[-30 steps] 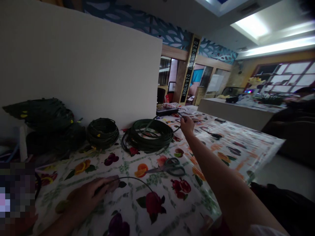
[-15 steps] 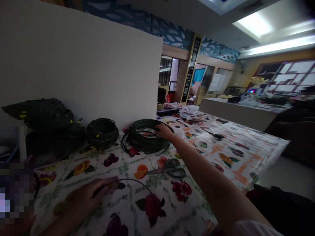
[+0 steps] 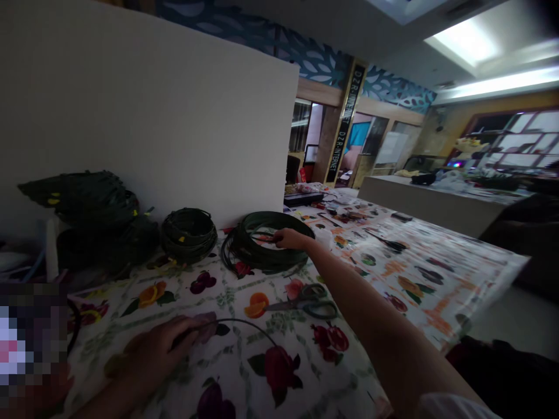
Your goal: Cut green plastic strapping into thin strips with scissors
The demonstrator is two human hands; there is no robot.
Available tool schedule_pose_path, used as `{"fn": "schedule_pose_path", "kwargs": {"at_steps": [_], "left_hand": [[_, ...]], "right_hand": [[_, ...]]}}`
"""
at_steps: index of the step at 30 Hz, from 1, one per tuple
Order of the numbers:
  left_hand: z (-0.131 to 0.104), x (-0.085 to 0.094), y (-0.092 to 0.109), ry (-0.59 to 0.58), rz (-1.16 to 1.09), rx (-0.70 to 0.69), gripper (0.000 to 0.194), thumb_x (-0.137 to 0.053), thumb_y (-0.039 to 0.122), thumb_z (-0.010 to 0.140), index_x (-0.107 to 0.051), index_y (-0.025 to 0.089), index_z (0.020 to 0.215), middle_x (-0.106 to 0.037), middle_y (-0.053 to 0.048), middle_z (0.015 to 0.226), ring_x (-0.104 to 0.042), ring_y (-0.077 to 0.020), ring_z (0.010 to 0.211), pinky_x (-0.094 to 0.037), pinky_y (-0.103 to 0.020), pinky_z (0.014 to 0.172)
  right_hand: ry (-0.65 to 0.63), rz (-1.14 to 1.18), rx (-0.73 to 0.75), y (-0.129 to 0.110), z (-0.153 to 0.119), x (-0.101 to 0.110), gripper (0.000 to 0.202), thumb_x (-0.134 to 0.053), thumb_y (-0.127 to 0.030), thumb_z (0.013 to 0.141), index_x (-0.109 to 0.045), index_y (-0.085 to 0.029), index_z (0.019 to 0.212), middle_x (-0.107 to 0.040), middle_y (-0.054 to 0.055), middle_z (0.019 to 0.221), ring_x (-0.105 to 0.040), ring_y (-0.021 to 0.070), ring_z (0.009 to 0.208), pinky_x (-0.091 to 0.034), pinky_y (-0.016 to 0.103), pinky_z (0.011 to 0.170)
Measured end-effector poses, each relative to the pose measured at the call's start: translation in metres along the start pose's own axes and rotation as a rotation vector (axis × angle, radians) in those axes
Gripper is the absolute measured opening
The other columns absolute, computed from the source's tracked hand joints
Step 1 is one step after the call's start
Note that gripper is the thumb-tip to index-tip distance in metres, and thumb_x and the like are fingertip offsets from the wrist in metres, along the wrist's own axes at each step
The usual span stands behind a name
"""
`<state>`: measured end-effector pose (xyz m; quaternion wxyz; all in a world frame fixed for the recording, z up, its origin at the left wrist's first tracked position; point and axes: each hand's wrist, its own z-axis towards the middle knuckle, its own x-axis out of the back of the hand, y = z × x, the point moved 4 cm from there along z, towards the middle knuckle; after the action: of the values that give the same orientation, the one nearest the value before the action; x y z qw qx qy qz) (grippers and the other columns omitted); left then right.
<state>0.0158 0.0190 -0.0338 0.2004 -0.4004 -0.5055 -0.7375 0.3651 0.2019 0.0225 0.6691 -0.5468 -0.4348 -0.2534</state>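
My left hand [image 3: 168, 343] is closed round the end of a thin dark strand [image 3: 244, 321], which arcs to the right above the fruit-patterned cloth. My right hand [image 3: 289, 239] reaches into the ring of a large dark green coil [image 3: 262, 256], its fingers pinched at the inner strands; what exactly they grip is too dark to tell. Scissors with grey-green handles [image 3: 317, 301] lie between my hands, blades pointing left. A smaller green coil [image 3: 188, 235] stands left of the large one.
A dark green bundle with yellow ties [image 3: 87, 201] lies at the far left, before a white panel [image 3: 174, 110]. Black scissors [image 3: 393, 244] and small items lie farther right on the patterned cloth [image 3: 375, 279]. A cluttered counter [image 3: 419, 203] stands behind; a blurred dark figure is at the right edge.
My right hand has moved slightly left and lower within the large coil. The whole view has shifted a little, and my left hand still holds the strand.
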Motion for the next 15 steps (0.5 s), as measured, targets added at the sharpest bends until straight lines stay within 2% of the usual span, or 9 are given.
{"fn": "schedule_pose_path", "kwargs": {"at_steps": [4, 8, 11, 13, 15], "left_hand": [[0.000, -0.001, -0.002, 0.006, -0.025, 0.000, 0.030, -0.053, 0.042, 0.089, -0.076, 0.035, 0.107, -0.076, 0.000, 0.109, -0.071, -0.0231, 0.098, -0.055, -0.029, 0.086], [-0.001, -0.001, 0.003, 0.039, -0.044, 0.044, 0.030, -0.052, 0.044, 0.089, -0.077, 0.036, 0.104, -0.076, 0.000, 0.108, -0.072, -0.0236, 0.097, -0.055, -0.031, 0.087], [-0.001, 0.001, 0.006, 0.055, -0.059, 0.083, 0.031, -0.051, 0.045, 0.087, -0.078, 0.034, 0.101, -0.077, -0.001, 0.105, -0.072, -0.0246, 0.094, -0.056, -0.030, 0.082], [0.000, 0.001, 0.005, 0.057, -0.052, 0.087, 0.031, -0.052, 0.045, 0.085, -0.078, 0.033, 0.099, -0.077, -0.002, 0.104, -0.073, -0.0257, 0.093, -0.057, -0.031, 0.079], [0.001, 0.004, 0.001, 0.107, -0.049, 0.117, 0.031, -0.054, 0.045, 0.083, -0.077, 0.031, 0.097, -0.078, -0.002, 0.099, -0.073, -0.0259, 0.089, -0.056, -0.031, 0.076]], "right_hand": [[0.319, 0.219, -0.006, 0.002, -0.010, 0.026, 0.022, -0.061, -0.032, 0.096, -0.064, -0.013, 0.107, -0.065, 0.007, 0.107, -0.064, 0.0194, 0.092, -0.056, 0.038, 0.081], [0.597, 0.536, 0.039, -0.006, -0.025, 0.055, 0.025, -0.053, -0.040, 0.096, -0.059, -0.016, 0.095, -0.065, 0.002, 0.087, -0.064, 0.0152, 0.079, -0.056, 0.030, 0.071], [0.645, 0.768, 0.092, -0.018, -0.038, 0.064, 0.028, -0.055, -0.047, 0.090, -0.054, -0.019, 0.090, -0.064, 0.000, 0.079, -0.064, 0.0136, 0.076, -0.056, 0.025, 0.068], [0.616, 0.894, 0.117, -0.029, -0.046, 0.061, 0.031, -0.062, -0.049, 0.084, -0.054, -0.020, 0.088, -0.064, -0.001, 0.075, -0.064, 0.0134, 0.073, -0.055, 0.023, 0.063], [0.563, 0.997, 0.139, -0.041, -0.053, 0.054, 0.033, -0.068, -0.049, 0.078, -0.056, -0.020, 0.088, -0.063, -0.001, 0.072, -0.063, 0.0132, 0.068, -0.053, 0.022, 0.058]]}}
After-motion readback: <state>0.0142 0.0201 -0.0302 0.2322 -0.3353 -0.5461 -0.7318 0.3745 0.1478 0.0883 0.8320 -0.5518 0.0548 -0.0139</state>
